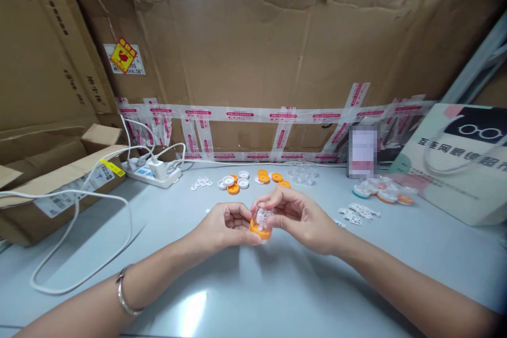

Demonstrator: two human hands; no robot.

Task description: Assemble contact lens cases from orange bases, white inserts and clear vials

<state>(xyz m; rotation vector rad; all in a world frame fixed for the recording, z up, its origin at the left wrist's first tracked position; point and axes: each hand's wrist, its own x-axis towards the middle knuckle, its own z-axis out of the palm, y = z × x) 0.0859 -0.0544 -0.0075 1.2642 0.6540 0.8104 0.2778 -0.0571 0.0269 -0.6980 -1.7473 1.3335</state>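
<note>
Left hand (222, 227): closed around the side of a round orange plastic base (260, 230). Right hand (301, 219): fingertips pinching the clear plastic top (263, 216), with white lattice showing at it. We find both between the hands; we cannot tell if the top is seated.

From the hands, we list on the grey counter (166, 280):
- 10 o'clock: small white discs (202, 182); beyond, a white power strip (154, 171).
- 11 o'clock: orange and white round caps (233, 188).
- 12 o'clock: orange discs (263, 177).
- 1 o'clock: clear plastic cups (304, 173).
- 3 o'clock: flat white lattice pieces (350, 216).
- Between 2 and 3: clear-topped pieces on coloured bases (382, 190); beyond, a pale paper bag (447, 179).

Risks, in our judgement: uneven finger pressure could tilt the top against the base; squeezing could bend the lattice; a slack left grip could let the base slip.
</note>
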